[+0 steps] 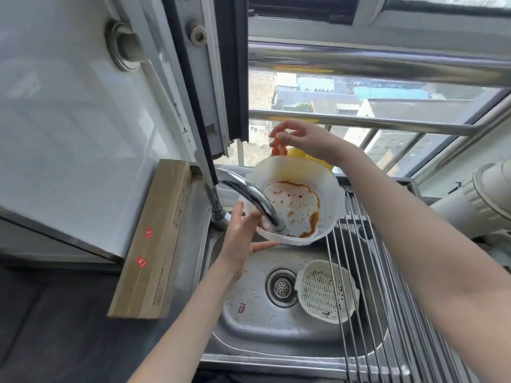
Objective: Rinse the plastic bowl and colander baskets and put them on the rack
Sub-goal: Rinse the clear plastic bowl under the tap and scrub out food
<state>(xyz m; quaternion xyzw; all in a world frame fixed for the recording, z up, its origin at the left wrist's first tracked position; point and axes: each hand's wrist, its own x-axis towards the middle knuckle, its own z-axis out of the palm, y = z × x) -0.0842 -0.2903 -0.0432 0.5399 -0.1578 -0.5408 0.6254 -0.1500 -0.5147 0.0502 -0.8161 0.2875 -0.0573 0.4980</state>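
A translucent white plastic bowl [329,189], streaked inside with orange-brown sauce, hangs tilted over the sink under the faucet spout [257,201]. My left hand [240,239] holds its near-left rim, thumb below and fingers behind the spout. My right hand [307,140] is up behind the bowl by the window, pinching a small orange object [278,146]; what it is cannot be told. A white colander basket [322,293] with dark specks lies in the sink at the right. I see no water running.
The steel sink [249,324] has a drain strainer [281,286] at its middle. A roll-up metal rack [367,272] spans the sink's right side. A long cardboard box [154,244] leans at the left. Something yellow [297,153] sits on the window sill.
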